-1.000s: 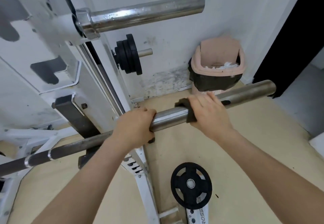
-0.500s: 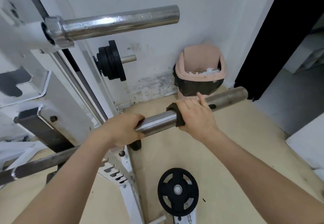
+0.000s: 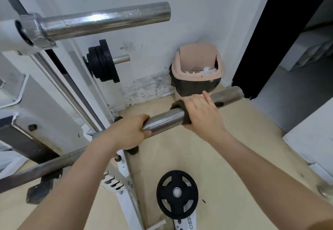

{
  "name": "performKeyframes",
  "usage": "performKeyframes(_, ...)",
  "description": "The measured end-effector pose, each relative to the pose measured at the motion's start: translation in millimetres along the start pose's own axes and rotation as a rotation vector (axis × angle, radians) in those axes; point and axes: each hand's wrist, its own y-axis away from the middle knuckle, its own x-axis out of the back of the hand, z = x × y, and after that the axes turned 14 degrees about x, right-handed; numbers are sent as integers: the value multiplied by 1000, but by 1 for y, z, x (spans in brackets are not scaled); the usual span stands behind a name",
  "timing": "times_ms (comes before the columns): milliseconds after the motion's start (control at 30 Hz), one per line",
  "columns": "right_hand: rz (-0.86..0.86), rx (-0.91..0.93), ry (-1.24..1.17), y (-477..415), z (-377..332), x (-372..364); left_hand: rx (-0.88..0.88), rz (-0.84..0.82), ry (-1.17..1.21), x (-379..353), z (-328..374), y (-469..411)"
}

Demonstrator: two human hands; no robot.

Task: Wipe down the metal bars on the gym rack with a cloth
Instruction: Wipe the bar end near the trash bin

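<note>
A metal barbell sleeve (image 3: pixel 165 119) runs from lower left up to the right across the middle of the view. My left hand (image 3: pixel 128 132) grips it near the rack. My right hand (image 3: pixel 201 114) wraps a dark cloth (image 3: pixel 182 111) round the sleeve further out, fingers curled over the top. The bare end of the sleeve (image 3: pixel 230 95) sticks out past my right hand. A second shiny bar (image 3: pixel 106 20) juts from the white rack (image 3: pixel 54 103) above.
A pink bin (image 3: pixel 196 64) with a black liner stands by the wall behind the sleeve. Black plates (image 3: pixel 102 63) hang on a peg. Another black plate (image 3: pixel 177 192) sits low between my arms. A dark doorway opens at right.
The camera view has swung to the right, so the rack and bars sit further left in the picture. Both hands keep their hold on the sleeve and the cloth.
</note>
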Motion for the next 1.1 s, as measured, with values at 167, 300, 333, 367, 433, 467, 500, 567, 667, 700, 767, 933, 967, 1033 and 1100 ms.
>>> performKeyframes(167, -22, -235, -83, 21, 43, -1, -109, 381, -88, -27, 30, 11)
performKeyframes(300, 279, -532, -531, 41, 27, 14, -131, 495, -150, -46, 40, 2)
performKeyframes(333, 443, -712, -761, 46, 18, 23, -143, 517, -140, -48, 38, -1)
performKeyframes(367, 655, -912, -1041, 48, 7, 30, -158, 524, -127, -48, 35, -4)
performKeyframes(433, 992, -1255, -1563, 49, -18, 36, -190, 465, -92, -42, 30, -11)
performKeyframes(467, 1057, -1358, -1726, 48, -30, 35, -194, 406, -69, -36, 29, -14)
performKeyframes(500, 1081, -1437, -1840, 47, -40, 32, -189, 345, -41, -31, 29, -15)
performKeyframes(567, 1086, -1484, -2026, 46, -56, 28, -166, 255, 5, -24, 29, -15)
performKeyframes(667, 1040, -1451, -2217, 50, -71, 33, -153, 255, -5, -24, 29, -14)
performKeyframes(700, 1036, -1433, -2263, 51, -76, 35, -157, 276, -14, -25, 31, -13)
performKeyframes(767, 1012, -1389, -2303, 43, -85, 41, -142, 320, -28, -27, 33, -14)
performKeyframes(933, 761, -1473, -1918, -35, -89, 17, -70, 420, -95, -32, 39, -14)
performKeyframes(967, 826, -1518, -1825, -42, -81, 15, -78, 449, -110, -33, 39, -13)
performKeyframes(1033, 967, -1563, -1678, -41, -50, 11, -90, 477, -134, -34, 39, -14)
performKeyframes(1100, 1106, -1590, -1653, -31, 0, 7, -50, 465, -145, -33, 41, -19)
